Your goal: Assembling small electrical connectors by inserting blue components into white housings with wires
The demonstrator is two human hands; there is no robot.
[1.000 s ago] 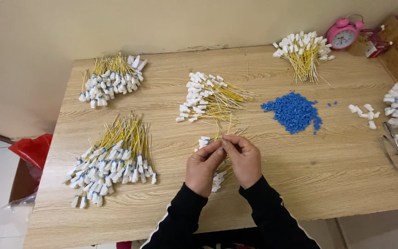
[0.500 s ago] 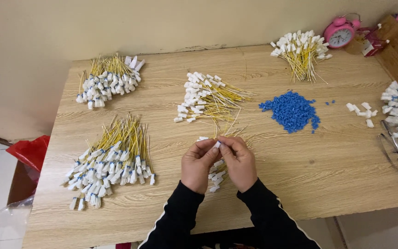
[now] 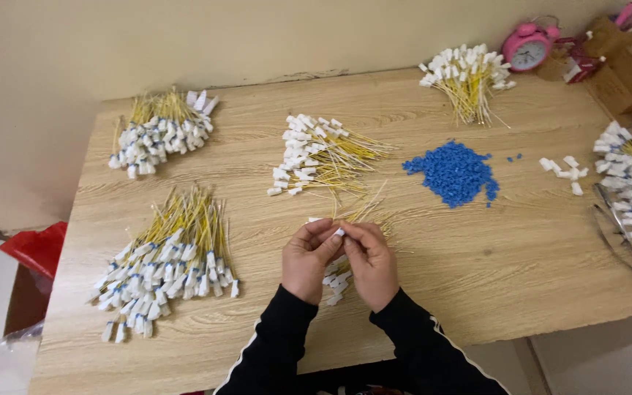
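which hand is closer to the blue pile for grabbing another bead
Right, probably. The right hand sits on the same side as the blue bead pile; the left hand would have to cross over it.

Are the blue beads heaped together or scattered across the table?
Mostly heaped: the blue beads form one dense mound on the table, with only a few strays just right of it.

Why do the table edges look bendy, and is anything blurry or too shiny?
Head view: the wide lens bows the wooden table edges; light is soft and even, with faint shadows under the left hand and right hand; no glare; the pink clock looks slightly soft.
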